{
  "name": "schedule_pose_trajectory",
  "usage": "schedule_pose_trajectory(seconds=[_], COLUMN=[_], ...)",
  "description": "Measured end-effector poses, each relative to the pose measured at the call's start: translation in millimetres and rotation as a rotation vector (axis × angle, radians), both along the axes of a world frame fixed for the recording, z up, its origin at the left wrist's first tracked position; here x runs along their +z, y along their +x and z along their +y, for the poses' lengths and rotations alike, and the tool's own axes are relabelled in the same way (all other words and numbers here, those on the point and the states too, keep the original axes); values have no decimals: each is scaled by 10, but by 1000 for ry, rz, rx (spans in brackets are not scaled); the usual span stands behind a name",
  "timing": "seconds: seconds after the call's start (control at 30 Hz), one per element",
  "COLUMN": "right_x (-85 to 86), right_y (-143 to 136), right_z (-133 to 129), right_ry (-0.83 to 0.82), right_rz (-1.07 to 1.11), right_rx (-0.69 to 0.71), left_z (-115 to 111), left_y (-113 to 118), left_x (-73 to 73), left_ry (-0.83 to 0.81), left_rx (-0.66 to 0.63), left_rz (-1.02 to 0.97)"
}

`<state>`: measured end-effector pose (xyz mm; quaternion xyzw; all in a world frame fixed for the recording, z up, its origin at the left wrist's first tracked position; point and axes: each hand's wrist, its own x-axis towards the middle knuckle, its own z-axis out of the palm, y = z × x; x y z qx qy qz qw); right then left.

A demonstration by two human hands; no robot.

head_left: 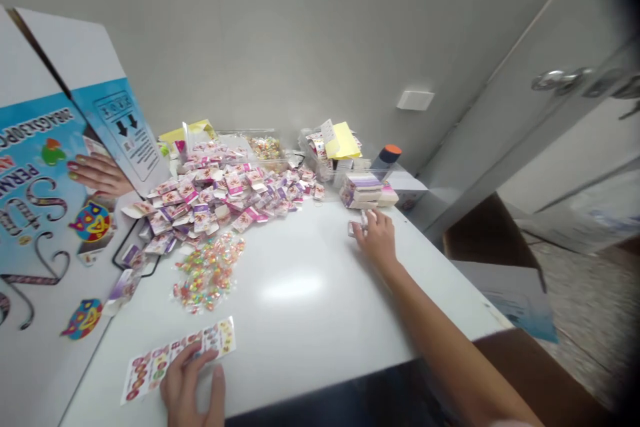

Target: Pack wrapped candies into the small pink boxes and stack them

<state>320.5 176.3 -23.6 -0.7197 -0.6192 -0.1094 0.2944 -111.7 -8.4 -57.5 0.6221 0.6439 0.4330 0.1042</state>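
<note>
My left hand [193, 387] lies at the near edge of the table with its fingers apart, fingertips resting on a sticker sheet [227, 335] printed with small coloured pictures. Farther off to the right, my right hand [379, 240] has its fingers closed around a small white carton [351, 229], mostly hidden by the fingers. Just beyond it stands a stack of flat cartons [361, 191]. Clear packets of colourful candy-like pieces [207, 273] lie on the table beyond the sticker sheet. Behind them is a large heap of small pink, purple and white boxes [220, 193].
A large printed cardboard carton [30, 213] stands along the left. Toward the wall are a clear tray [265, 147] of packets, a yellow paper [343, 141] and a dark bottle with an orange cap [393, 149]. The white table [300, 340] ends at the right, beside open cardboard boxes [505, 293].
</note>
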Motion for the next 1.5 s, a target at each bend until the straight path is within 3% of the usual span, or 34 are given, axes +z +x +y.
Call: schedule_pose_trajectory(seconds=[0.1,0.17,0.23,0.3,0.37,0.43,0.5,0.57,0.7,0.83,0.93,1.0,1.13,1.23,1.37,1.5], right_x=[-24,-9,59,153,210,184,76,-75,-304,-285,-195,-157,-137,-107,-43,-47], right_y=[-637,-1194,-1763,-2250,-2589,-2764,-2797,-2727,-2444,-2205,-2132,-2114,-2074,-2031,-1999,-2017], right_z=[-413,-774,-1110,-1351,-1482,-1550,-1620,-1729,-1990,-2101,-2077,-2039,-1942,-1890,-1893,-1922], right_ry=[-27,-96,-203,-306,-421,-502,-519,-464,-214,-57,-61,-59,-42,-66,-254,-511], right_rz=[56,79,116,154,112,40,-31,-79,-66,109,350,450,494,564,775,1122], right_rx=[197,408,726,896,1013,1074,1099,1092,1040,1046,979,942,918,848,683,598], left_z=[-21,-37,-60,-94,-134,-177,-224,-280,-424,-535,-556,-550,-516,-465,-370,-293], left_y=[-3,-12,-19,-32,-76,-175,-331,-520,-828,-889,-773,-644,-361,-205,-97,-66], left_x=[43,55,67,85,105,115,105,66,-51,-102,-65,-6,157,253,316,371], left_ry=[-54,-77,-89,-88,-71,-26,3,-25,-156,-160,-109,-99,-150,-233,-293,-330], left_rx=[1,8,5,-16,-6,89,248,303,50,-82,-122,-134,-127,-58,103,97], left_rz=[-90,-146,-204,-251,-250,-167,2,179,359,395,279,99,-345,-563,-751,-767])
